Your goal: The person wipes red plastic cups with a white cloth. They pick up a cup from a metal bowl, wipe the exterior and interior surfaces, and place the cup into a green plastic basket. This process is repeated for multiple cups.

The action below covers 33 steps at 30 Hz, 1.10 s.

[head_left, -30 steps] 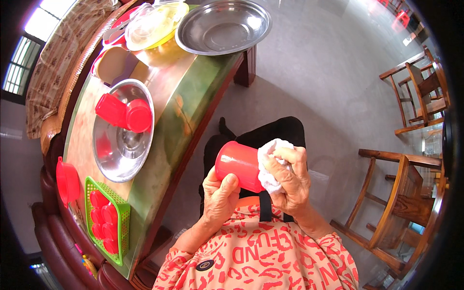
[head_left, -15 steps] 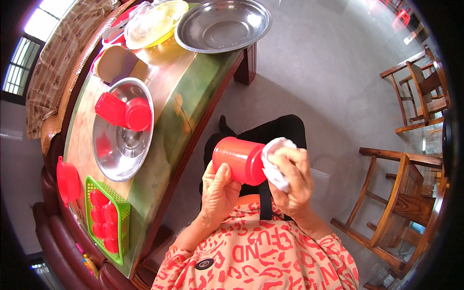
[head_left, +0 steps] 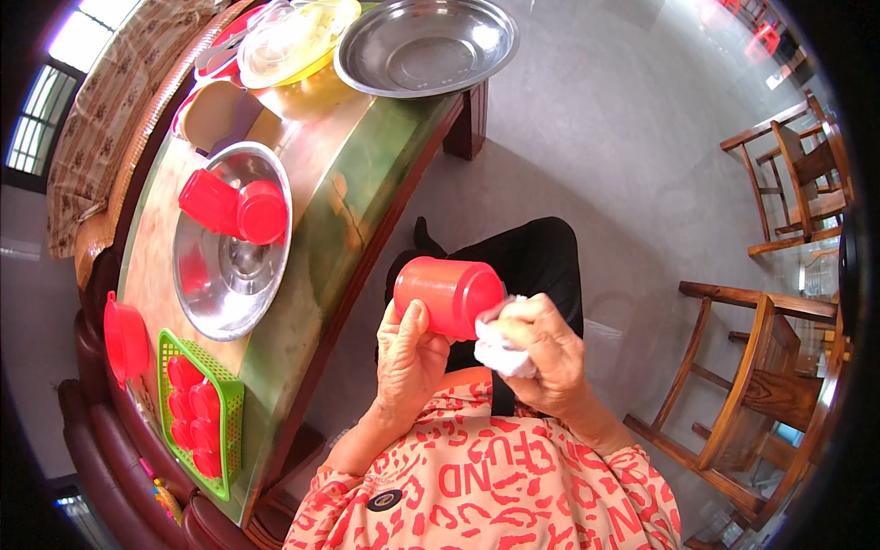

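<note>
Head view: a red cup (head_left: pixel 449 293) was held on its side above the lap, just right of the green table (head_left: pixel 348 211). The left hand (head_left: pixel 408 362) was curled under it, fingers clamped on its wall. The right hand (head_left: pixel 541 353) was closed on a white cloth (head_left: pixel 500 348) pressed at the cup's mouth. Two red cups (head_left: pixel 234 206) lay in the near steel bowl (head_left: pixel 229 275); one empty steel bowl (head_left: pixel 426 46) stood farther off. Several red cups, count unclear, were packed in one green basket (head_left: pixel 197 412). Two wooden chairs (head_left: pixel 761 367) stood at right.
</note>
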Available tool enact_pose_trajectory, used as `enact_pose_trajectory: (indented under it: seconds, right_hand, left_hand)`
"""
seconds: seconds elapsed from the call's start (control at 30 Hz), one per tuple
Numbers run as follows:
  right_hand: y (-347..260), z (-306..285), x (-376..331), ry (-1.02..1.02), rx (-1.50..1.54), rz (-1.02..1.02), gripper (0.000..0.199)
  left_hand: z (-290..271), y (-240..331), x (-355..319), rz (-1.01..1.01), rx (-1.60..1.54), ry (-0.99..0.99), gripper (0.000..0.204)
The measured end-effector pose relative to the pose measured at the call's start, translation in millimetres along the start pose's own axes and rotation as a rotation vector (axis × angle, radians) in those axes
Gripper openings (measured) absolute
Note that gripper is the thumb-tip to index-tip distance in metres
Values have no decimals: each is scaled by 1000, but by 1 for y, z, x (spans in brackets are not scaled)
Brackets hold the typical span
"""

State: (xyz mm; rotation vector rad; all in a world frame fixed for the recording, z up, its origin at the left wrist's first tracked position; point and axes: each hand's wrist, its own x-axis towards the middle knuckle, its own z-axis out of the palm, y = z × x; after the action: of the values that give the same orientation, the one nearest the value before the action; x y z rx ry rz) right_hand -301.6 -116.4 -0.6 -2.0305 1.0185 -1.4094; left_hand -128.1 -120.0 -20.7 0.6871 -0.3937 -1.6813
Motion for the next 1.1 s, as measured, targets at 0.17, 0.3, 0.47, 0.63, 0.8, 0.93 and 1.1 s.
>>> enact_pose_trajectory:
  seconds: [0.17, 0.3, 0.47, 0.63, 0.8, 0.93, 1.1]
  right_hand:
    - [2, 11, 8, 70, -132, 58, 45]
    - [3, 8, 4, 4, -147, 12, 49]
    - [8, 10, -4, 18, -77, -47, 31]
    - [11, 6, -5, 38, 84, -41, 32]
    - [5, 3, 7, 145, 43, 159, 39]
    - [9, 3, 9, 110, -21, 88, 43]
    - [5, 0, 10, 68, -157, -58, 39]
  left_hand:
    - [7, 0, 1, 26, 38, -20, 38]
    - [4, 1, -1, 36, 51, -24, 38]
    - [2, -2, -3, 11, 16, 27, 33]
    - [-4, -3, -4, 1, 4, -8, 36]
    - [-6, -6, -5, 52, 53, -30, 34]
    - [-1, -3, -8, 28, 31, -61, 33]
    - [4, -4, -9, 36, 84, -41, 34]
